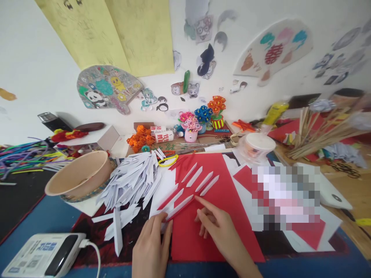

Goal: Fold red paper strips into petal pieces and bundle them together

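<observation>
My left hand (152, 239) has its fingers and thumb closed at the near end of a folded white paper strip (181, 206). My right hand (222, 227) reaches its index finger to the strip's far pointed tip, with the other fingers loosely bent and nothing held in them. Under both lies a large red paper sheet (214, 243). Several more folded strips (194, 177) rest on it in slanted rows, their ends cut to points. To the left, a heap of white paper strips (131, 177) spreads out, with a few loose ones nearer me.
A beige bowl (78, 173) stands left of the heap. A white device with a cable (43, 253) is at the near left. Behind are a yellow ring (168, 160), pipe-cleaner flower pots (191, 133) and a lidded white tub (259, 144). Bundled sticks (315, 127) lie right.
</observation>
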Action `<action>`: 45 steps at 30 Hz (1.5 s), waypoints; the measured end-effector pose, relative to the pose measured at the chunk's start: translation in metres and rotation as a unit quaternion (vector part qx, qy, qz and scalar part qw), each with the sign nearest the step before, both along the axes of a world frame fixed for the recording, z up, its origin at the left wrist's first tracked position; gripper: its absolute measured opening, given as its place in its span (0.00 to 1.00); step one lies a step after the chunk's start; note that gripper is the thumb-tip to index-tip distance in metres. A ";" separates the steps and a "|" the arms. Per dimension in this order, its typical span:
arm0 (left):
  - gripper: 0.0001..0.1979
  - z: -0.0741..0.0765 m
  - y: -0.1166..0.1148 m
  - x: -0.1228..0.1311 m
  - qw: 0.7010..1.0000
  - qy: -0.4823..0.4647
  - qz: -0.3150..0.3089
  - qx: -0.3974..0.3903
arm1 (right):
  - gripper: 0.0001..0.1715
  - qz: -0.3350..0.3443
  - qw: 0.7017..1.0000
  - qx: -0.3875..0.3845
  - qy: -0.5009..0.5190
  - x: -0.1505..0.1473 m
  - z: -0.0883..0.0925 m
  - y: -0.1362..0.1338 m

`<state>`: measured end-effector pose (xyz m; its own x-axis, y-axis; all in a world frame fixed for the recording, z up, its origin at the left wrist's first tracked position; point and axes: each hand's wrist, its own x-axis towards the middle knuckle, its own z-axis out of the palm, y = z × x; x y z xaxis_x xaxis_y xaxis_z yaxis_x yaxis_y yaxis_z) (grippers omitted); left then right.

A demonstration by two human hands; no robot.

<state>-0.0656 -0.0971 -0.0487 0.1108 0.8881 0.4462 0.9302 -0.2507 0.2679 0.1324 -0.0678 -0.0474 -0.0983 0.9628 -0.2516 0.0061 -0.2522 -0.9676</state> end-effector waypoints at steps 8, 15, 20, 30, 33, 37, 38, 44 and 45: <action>0.09 0.003 -0.001 0.003 1.000 -0.007 0.000 0.000 | 0.41 0.004 1.000 0.003 -0.004 0.000 -0.002 -0.001; 0.14 0.033 0.016 -0.010 0.999 -0.004 0.051 0.007 | 0.31 0.010 0.998 0.013 -0.061 -0.001 0.002 -0.006; 0.12 0.047 0.052 -0.032 0.987 0.059 0.108 -0.104 | 0.24 0.087 0.981 0.062 -0.162 -0.007 0.011 -0.006; 0.11 0.045 0.069 -0.028 0.955 0.179 0.154 -0.180 | 0.25 0.093 0.971 0.080 -0.203 -0.009 0.015 -0.002; 0.10 0.041 0.068 -0.030 0.958 0.186 0.135 -0.172 | 0.25 0.094 0.973 0.080 -0.196 -0.009 0.014 -0.002; 0.12 0.033 0.069 -0.033 0.961 0.200 0.129 -0.143 | 0.24 0.097 0.977 0.061 -0.179 -0.006 0.012 -0.002; 0.12 0.032 0.068 -0.034 0.962 0.204 0.126 -0.133 | 0.24 0.095 0.979 0.057 -0.172 -0.006 0.011 -0.003; 0.15 0.045 0.058 -0.033 0.971 0.205 0.119 -0.005 | 0.29 0.043 0.994 0.035 -0.095 -0.006 0.010 -0.003; 0.16 0.047 0.057 -0.032 0.973 0.199 0.120 0.007 | 0.29 0.031 0.995 0.042 -0.087 -0.008 0.011 -0.002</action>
<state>-0.0979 -0.0398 -0.0019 0.0673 0.9041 0.4221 0.9919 -0.0148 -0.1265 0.1244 -0.0699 -0.0359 -0.1196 0.9747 -0.1889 0.1881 -0.1646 -0.9683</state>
